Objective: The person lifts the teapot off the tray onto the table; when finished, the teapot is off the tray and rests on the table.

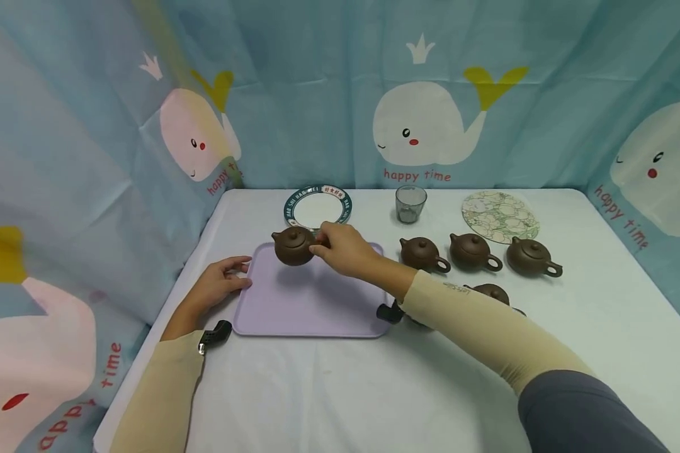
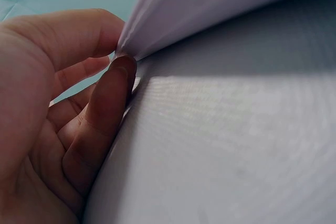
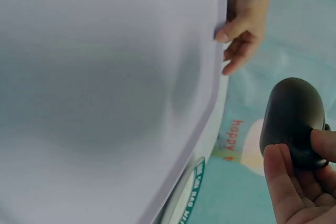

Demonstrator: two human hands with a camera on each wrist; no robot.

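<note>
A small dark brown teapot hangs over the back left part of a lilac tray. My right hand pinches it by the handle between thumb and fingers. In the right wrist view the teapot shows its rounded side, with its handle mostly covered by my fingertips. At the tray's left rim my left hand grips the edge. The left wrist view shows thumb and fingertip of that hand meeting at the rim of the tray, close over the white tabletop.
Three brown teapots stand in a row to the right. Another teapot is partly hidden by my right forearm. Along the back are a green-rimmed plate, a glass and a round patterned mat. A curtain surrounds the table.
</note>
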